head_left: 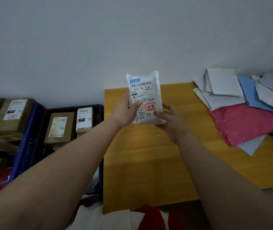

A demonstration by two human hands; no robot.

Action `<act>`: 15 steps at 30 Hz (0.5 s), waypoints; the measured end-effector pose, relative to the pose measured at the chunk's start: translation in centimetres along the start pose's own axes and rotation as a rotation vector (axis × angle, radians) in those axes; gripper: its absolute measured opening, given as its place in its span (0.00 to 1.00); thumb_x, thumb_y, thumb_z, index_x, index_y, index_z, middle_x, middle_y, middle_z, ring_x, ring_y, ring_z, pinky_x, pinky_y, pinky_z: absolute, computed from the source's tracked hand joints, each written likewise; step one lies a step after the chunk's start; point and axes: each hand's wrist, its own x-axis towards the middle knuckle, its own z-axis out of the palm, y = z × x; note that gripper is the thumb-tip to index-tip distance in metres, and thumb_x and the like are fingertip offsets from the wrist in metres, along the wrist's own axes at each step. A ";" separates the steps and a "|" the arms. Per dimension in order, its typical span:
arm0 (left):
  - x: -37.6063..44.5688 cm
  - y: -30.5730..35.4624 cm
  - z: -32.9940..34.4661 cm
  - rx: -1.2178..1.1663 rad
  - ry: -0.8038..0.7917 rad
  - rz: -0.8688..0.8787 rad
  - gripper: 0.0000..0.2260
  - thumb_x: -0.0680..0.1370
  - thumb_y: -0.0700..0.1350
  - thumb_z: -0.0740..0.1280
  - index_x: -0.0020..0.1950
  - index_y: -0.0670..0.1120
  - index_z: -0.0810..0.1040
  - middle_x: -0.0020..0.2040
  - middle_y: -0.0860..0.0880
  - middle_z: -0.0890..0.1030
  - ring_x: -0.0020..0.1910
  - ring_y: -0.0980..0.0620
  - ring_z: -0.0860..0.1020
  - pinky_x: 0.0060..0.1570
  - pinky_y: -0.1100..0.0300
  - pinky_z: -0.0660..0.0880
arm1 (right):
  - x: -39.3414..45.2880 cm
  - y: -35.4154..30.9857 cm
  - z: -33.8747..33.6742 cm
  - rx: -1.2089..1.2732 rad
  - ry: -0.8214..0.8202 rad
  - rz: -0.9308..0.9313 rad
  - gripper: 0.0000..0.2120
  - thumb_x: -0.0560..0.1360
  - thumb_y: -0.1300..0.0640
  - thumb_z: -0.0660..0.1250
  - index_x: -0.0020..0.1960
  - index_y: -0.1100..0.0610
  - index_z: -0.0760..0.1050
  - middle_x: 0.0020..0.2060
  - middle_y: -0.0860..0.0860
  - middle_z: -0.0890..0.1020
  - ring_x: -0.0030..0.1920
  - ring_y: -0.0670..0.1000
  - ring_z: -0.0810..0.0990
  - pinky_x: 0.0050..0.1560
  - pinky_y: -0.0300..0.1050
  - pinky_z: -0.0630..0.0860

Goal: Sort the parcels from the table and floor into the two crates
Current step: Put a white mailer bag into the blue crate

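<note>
A small white plastic parcel (145,90) with barcodes and a red stamp is held upright above the yellow table (142,163). My left hand (125,112) grips its left edge, thumb across the label. My right hand (170,121) holds its lower right corner from below. To the left, a black crate (99,107) holds brown boxes with labels (60,127). Further left stands a blue crate (26,140) with larger brown boxes (11,114).
A pile of flat mailers lies at the table's right: white (222,87), light blue (250,95) and pink (247,123). A grey wall rises behind. White and red parcels (132,218) lie on the floor at the table's near edge.
</note>
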 end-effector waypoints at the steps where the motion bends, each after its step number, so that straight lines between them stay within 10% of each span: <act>1: -0.1 0.0 -0.2 0.017 -0.001 0.013 0.19 0.81 0.46 0.63 0.71 0.47 0.65 0.62 0.48 0.79 0.57 0.49 0.79 0.52 0.52 0.80 | -0.1 0.1 0.0 -0.001 -0.019 0.001 0.18 0.72 0.63 0.71 0.60 0.56 0.72 0.48 0.53 0.84 0.47 0.53 0.84 0.46 0.49 0.81; 8: -1.5 -2.3 -2.2 0.108 0.040 -0.017 0.20 0.82 0.45 0.61 0.74 0.49 0.63 0.61 0.50 0.79 0.55 0.52 0.79 0.49 0.62 0.77 | -0.1 2.2 2.5 -0.026 -0.058 0.036 0.20 0.72 0.66 0.71 0.62 0.60 0.72 0.44 0.53 0.84 0.44 0.52 0.84 0.37 0.45 0.81; 15: -4.9 -6.8 -7.4 0.056 0.117 -0.143 0.23 0.80 0.45 0.65 0.74 0.50 0.62 0.62 0.50 0.79 0.58 0.50 0.79 0.55 0.51 0.79 | -0.1 6.1 8.4 -0.127 -0.130 0.109 0.17 0.74 0.67 0.70 0.61 0.61 0.73 0.46 0.56 0.83 0.45 0.54 0.83 0.37 0.46 0.81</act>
